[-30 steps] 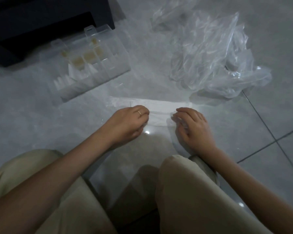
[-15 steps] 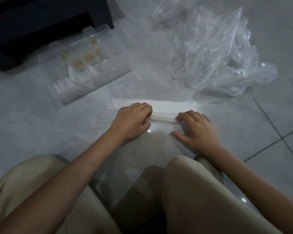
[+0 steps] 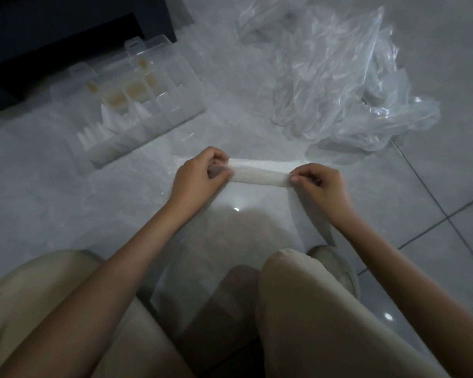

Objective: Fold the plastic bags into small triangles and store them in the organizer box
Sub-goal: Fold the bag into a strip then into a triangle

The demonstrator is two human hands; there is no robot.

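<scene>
A plastic bag folded into a narrow white strip [image 3: 258, 173] stretches level between my hands, just above the tiled floor. My left hand [image 3: 200, 177] pinches its left end with curled fingers. Its right end is pinched by my right hand [image 3: 318, 184]. The clear organizer box [image 3: 175, 105] lies open at the upper left, with several folded white triangles [image 3: 108, 124] in its compartments. A heap of loose clear plastic bags [image 3: 339, 77] sits at the upper right.
A dark piece of furniture [image 3: 66, 36] stands behind the organizer box. My knees in beige trousers [image 3: 311, 309] fill the foreground. Grey floor tiles [image 3: 434, 200] with grout lines run off to the right.
The strip lay on the floor under my fingertips. Both hands have picked it up, moved apart and pulled it taut between them.
</scene>
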